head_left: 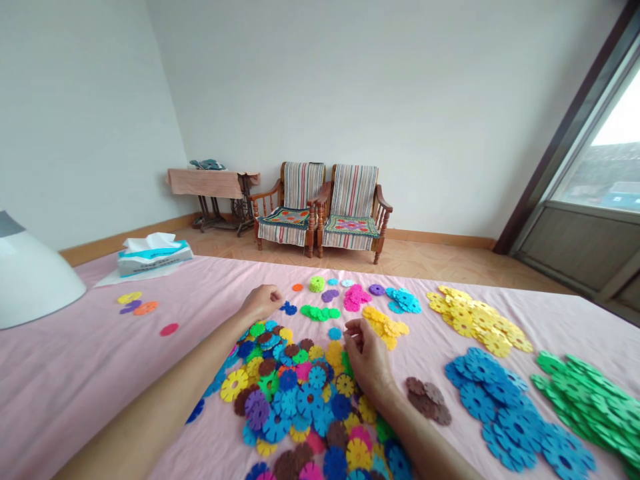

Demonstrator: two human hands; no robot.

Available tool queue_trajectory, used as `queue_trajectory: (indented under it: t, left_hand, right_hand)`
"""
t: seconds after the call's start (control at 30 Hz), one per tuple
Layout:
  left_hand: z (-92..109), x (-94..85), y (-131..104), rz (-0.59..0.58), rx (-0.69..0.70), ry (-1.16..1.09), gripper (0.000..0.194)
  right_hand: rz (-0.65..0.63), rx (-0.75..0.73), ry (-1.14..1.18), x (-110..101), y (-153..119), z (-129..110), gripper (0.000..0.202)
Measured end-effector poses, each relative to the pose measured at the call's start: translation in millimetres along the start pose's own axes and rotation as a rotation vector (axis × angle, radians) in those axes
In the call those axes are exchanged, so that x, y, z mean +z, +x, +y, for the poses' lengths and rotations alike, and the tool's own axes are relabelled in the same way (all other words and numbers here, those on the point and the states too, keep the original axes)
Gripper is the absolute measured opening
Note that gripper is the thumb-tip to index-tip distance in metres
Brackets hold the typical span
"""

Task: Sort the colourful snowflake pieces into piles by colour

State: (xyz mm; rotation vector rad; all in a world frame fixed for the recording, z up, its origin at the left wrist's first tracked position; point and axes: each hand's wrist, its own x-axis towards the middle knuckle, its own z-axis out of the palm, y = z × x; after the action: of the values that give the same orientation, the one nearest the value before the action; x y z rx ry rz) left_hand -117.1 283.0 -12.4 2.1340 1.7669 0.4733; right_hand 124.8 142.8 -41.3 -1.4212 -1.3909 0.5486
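My left hand (263, 304) is over the pink cloth with its fingers curled together, just left of a few dark blue notched discs (289, 308). Whatever its fingertips may hold is hidden. At the right edge of a large mixed heap of flower-shaped plastic discs (300, 400) is my right hand (367, 353), fingers bent and closed. I cannot make out anything between them. A lone light blue disc (335, 333) lies left of its fingertips, and an orange-yellow group of discs (386, 327) lies behind it.
Sorted piles of yellow (475, 317), blue (510, 407), green (590, 400) and brown discs (429, 400) lie on the right. Small coloured groups, such as pink discs (357, 298), lie ahead. A tissue box (155, 257) and a white rounded object (35, 280) stand left.
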Motion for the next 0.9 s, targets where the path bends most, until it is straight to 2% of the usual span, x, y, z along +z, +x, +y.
queue_trajectory:
  t: [0.13, 0.27, 0.37, 0.67, 0.77, 0.9]
  left_hand:
    - [4, 7.1, -7, 0.043, 0.164, -0.018, 0.020]
    - [9, 12.8, -12, 0.106, 0.270, 0.003, 0.017]
    - [12, 14.9, -14, 0.138, 0.304, 0.017, 0.013]
    - [16, 11.3, -19, 0.193, 0.335, -0.005, 0.026]
    - [15, 4.2, -35, 0.260, 0.324, -0.053, 0.031]
    - [9, -6.5, -75, 0.342, 0.311, -0.123, 0.029]
  right_hand:
    - [-0.003, 0.022, 0.017, 0, 1, 0, 0.014]
    - [-0.011, 0.021, 0.025, 0, 1, -1, 0.014]
    - [-0.015, 0.023, 0.030, 0, 1, 1, 0.014]
    - [-0.014, 0.017, 0.035, 1, 4, 9, 0.014]
    - [-0.016, 0.013, 0.051, 0, 4, 8, 0.014]
    - [-0.041, 0.009, 0.070, 0, 4, 10, 0.014]
